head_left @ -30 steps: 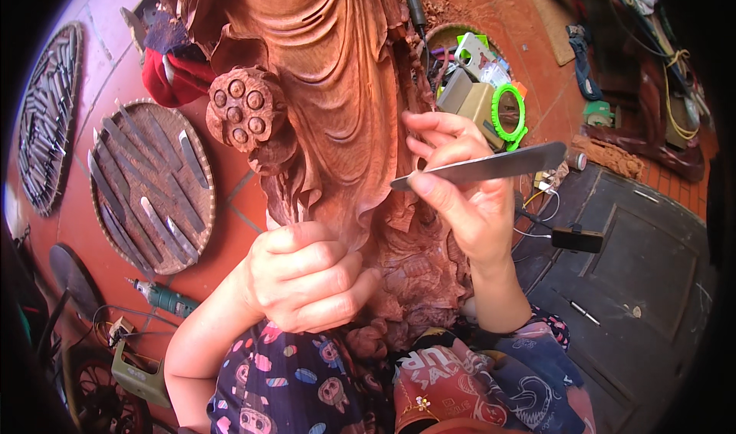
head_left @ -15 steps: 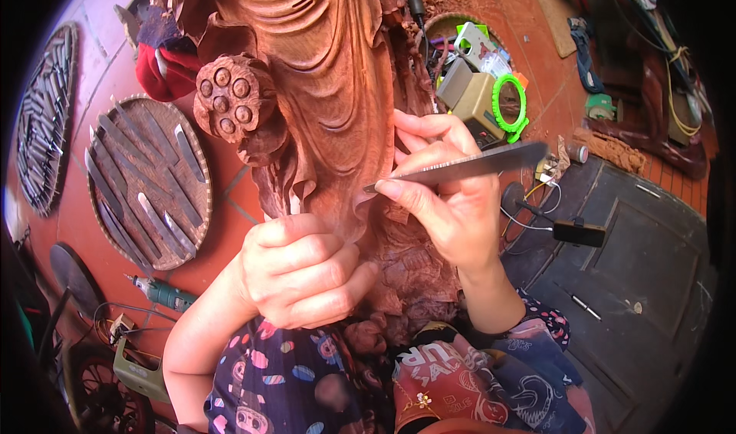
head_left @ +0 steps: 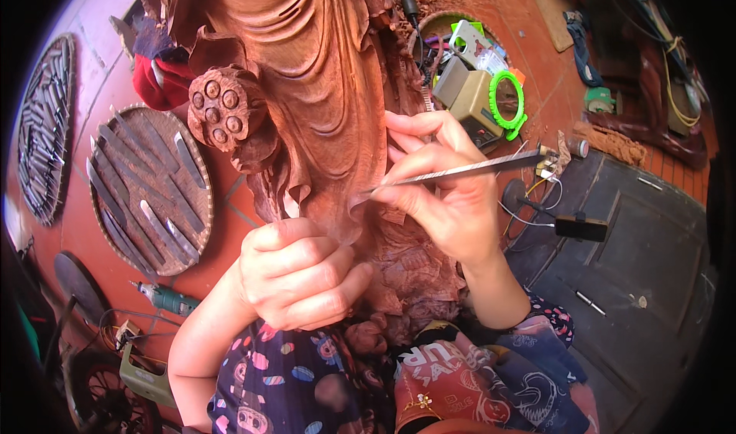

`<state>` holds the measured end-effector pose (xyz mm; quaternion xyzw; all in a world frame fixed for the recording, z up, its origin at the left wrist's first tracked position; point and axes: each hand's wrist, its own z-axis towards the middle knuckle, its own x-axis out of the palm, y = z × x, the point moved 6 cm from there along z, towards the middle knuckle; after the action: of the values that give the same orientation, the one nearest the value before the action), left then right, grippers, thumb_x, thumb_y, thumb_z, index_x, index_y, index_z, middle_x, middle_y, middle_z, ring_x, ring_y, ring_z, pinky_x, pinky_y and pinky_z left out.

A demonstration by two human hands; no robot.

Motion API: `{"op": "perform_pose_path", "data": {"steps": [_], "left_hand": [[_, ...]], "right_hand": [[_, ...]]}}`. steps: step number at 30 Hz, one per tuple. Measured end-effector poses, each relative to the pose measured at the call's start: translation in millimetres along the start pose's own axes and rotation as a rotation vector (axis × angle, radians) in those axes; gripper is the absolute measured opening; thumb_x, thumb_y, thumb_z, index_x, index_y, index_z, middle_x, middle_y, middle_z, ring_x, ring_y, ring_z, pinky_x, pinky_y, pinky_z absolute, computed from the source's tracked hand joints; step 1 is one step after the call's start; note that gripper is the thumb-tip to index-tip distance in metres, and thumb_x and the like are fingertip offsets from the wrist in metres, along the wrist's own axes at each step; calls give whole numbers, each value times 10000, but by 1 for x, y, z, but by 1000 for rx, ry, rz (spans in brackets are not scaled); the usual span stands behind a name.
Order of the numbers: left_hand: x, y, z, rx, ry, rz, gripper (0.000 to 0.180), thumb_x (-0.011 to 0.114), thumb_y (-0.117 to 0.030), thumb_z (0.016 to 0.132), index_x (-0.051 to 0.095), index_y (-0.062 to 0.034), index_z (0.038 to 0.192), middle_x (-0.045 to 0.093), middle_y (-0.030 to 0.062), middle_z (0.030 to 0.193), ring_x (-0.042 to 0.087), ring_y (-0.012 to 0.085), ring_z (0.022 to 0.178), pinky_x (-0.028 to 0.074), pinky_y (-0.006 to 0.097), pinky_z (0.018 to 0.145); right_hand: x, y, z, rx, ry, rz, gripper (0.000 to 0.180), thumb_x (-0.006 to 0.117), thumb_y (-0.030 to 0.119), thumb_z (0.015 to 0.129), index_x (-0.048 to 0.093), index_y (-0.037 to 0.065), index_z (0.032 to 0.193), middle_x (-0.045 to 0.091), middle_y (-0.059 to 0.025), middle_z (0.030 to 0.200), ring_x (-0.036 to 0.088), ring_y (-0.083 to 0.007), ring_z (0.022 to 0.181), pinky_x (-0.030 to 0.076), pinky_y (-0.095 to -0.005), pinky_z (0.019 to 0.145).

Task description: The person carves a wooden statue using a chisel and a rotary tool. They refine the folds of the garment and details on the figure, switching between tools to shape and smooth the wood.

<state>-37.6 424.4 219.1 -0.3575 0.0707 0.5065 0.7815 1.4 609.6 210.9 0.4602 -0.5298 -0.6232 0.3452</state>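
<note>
A tall reddish-brown wooden carving [head_left: 322, 89] with draped folds and a lotus seed pod [head_left: 221, 108] rises in front of me. My right hand [head_left: 445, 192] pinches a long flat metal carving tool [head_left: 468, 169], its tip touching a fold of the carving at mid height. My left hand [head_left: 295, 277] is curled into a fist around the lower edge of the carving, steadying it just below the tool tip.
Two round woven trays of metal chisels, a nearer one [head_left: 149, 181] and a farther one [head_left: 42, 127], lie at left on the red tiled floor. A small rotary tool [head_left: 165, 300] lies lower left. A basket with a green ring and boxes [head_left: 483, 81] sits upper right; a dark mat [head_left: 629, 273] at right.
My right hand and the tool have shifted slightly left along the carving's fold. My left hand keeps its grip low on the carving.
</note>
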Motion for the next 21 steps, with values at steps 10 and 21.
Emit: {"op": "perform_pose_path", "data": {"steps": [10, 21], "left_hand": [[0, 1, 4, 26, -8, 1, 212, 637, -189, 774, 740, -66, 913, 662, 17, 819, 605, 140, 696, 496, 286, 754], [-1, -3, 7, -51, 156, 47, 237, 668, -189, 773, 757, -88, 968, 689, 1, 862, 649, 140, 751, 516, 296, 778]], "right_hand": [[-10, -2, 7, 11, -28, 46, 43, 763, -3, 878, 733, -13, 908, 711, -121, 1051, 684, -172, 994, 527, -297, 858], [-78, 28, 21, -12, 80, 323, 448, 392, 371, 1117, 534, -32, 984, 543, -130, 798, 640, -231, 663, 577, -353, 599]]}}
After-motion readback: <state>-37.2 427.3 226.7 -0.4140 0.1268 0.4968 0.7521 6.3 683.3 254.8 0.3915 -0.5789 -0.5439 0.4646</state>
